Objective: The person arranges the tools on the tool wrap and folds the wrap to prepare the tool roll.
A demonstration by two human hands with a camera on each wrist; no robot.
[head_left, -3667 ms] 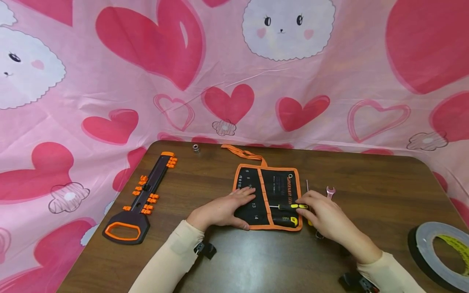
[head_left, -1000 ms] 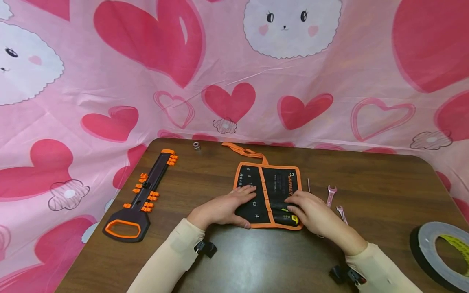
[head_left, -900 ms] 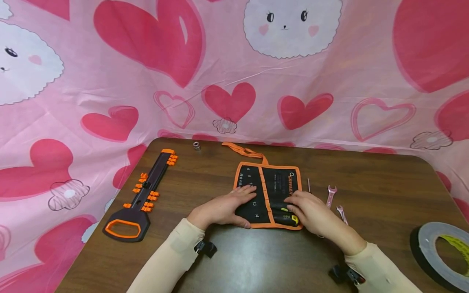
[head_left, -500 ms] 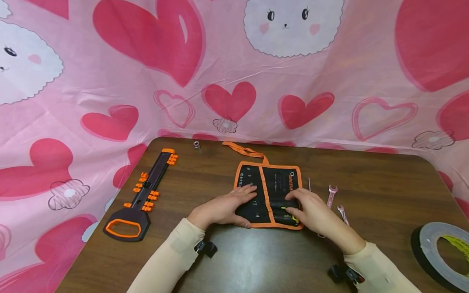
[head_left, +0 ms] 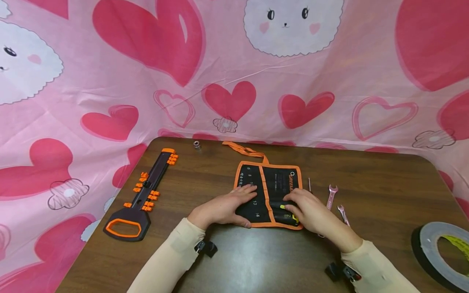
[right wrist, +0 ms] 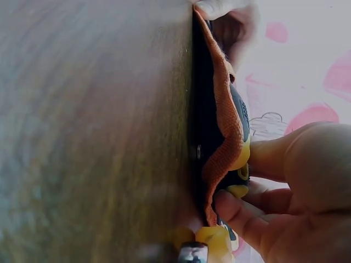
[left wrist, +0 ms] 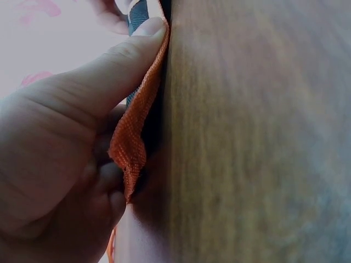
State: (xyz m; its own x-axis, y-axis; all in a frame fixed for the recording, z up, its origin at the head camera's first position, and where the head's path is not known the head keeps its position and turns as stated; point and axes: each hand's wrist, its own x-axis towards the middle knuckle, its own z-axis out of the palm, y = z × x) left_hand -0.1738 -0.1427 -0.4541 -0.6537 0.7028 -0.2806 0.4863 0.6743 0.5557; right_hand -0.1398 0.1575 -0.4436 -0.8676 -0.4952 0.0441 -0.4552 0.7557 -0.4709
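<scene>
A black tool pouch [head_left: 276, 181] with orange edging and printed sizes lies unrolled at the middle of the table. My left hand [head_left: 225, 208] rests on its left half, fingers laid over the fabric and thumb along the near edge. Over the right half, my right hand [head_left: 312, 211] pinches a small black-and-yellow screwdriver [head_left: 282, 206]; most of its handle is hidden by the fingers, and its shaft is out of sight toward the orange pocket band [head_left: 266, 194]. Just nearer to me, a thicker dark handle with a yellow end [head_left: 295, 219] sits in the pouch.
Two wrenches, the longer wrench [head_left: 331, 196] and the shorter wrench [head_left: 342, 214], lie right of the pouch near a thin metal shaft [head_left: 309, 185]. A tape roll [head_left: 425, 250] is at far right. Left are a black rack with orange clips [head_left: 149, 189] and a metal socket [head_left: 197, 145].
Since the oldest frame, my right hand has moved left with the screwdriver, whose shaft has gone from view at the pocket band. The left hand stays in place.
</scene>
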